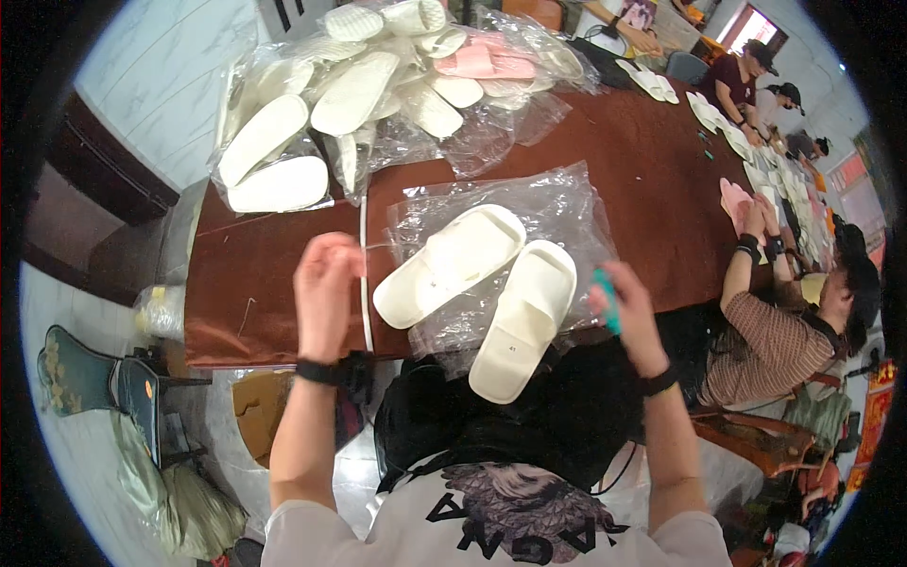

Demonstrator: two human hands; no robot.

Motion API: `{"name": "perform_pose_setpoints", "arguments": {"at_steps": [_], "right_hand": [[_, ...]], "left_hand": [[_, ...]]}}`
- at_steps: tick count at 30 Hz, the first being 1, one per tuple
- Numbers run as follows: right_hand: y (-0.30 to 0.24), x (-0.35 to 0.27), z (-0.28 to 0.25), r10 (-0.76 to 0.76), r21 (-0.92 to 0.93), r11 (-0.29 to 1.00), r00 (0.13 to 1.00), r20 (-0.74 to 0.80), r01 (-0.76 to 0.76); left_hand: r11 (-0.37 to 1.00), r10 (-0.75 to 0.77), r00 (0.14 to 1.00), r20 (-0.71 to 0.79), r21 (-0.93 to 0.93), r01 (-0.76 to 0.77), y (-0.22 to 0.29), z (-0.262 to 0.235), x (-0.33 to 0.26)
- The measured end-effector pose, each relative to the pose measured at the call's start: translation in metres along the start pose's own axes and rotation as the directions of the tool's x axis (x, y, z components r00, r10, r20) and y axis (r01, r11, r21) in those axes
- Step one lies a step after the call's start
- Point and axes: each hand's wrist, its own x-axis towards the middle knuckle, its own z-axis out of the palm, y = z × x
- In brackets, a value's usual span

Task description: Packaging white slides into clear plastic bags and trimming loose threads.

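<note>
Left hand (326, 293) pinches thin white strip (364, 283); right hand (628, 307) grips teal tool (605, 298). Slippers (482, 283) look light, soft; best gripped mid-strap.

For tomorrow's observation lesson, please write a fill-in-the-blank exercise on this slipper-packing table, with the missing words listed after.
1. The two cream slippers lie on a clear ____ bag.
2. The right hand holds a small ____-coloured tool.
3. The left hand pinches a thin white ____.
4. The table is dark ____.

Missing words: plastic; teal; strip; brown
</note>
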Motion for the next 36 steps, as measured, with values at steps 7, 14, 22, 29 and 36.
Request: {"name": "perform_pose_setpoints", "arguments": {"at_steps": [7, 14, 22, 29, 36], "right_hand": [[0.087, 0.089, -0.104, -0.298, -0.786, 0.599, 0.954, -0.039, 0.156], [0.106, 0.126, -0.091, -0.069, -0.991, 0.128, 0.997, 0.016, 0.025], [0.095, 0.124, -0.110, -0.084, -0.964, 0.256, 0.995, 0.051, 0.071], [0.072, 0.099, -0.099, -0.070, -0.936, 0.325, 0.990, 0.122, 0.139], [0.069, 0.075, -0.078, -0.170, -0.850, 0.503, 0.982, 0.083, 0.159]], "left_hand": [[0.967, 0.135, 0.934, -0.330, -0.160, -0.197, 0.040, -0.161, -0.075], [0.978, 0.163, 0.785, -0.598, -0.005, -0.208, 0.020, -0.267, -0.182], [0.995, 0.094, 0.566, -0.819, 0.096, -0.026, -0.047, -0.368, -0.253], [0.958, -0.093, 0.461, -0.882, 0.047, 0.282, -0.131, -0.418, -0.261], [0.578, 0.022, 0.530, -0.848, 0.443, 0.685, -0.216, -0.488, -0.295]]}}
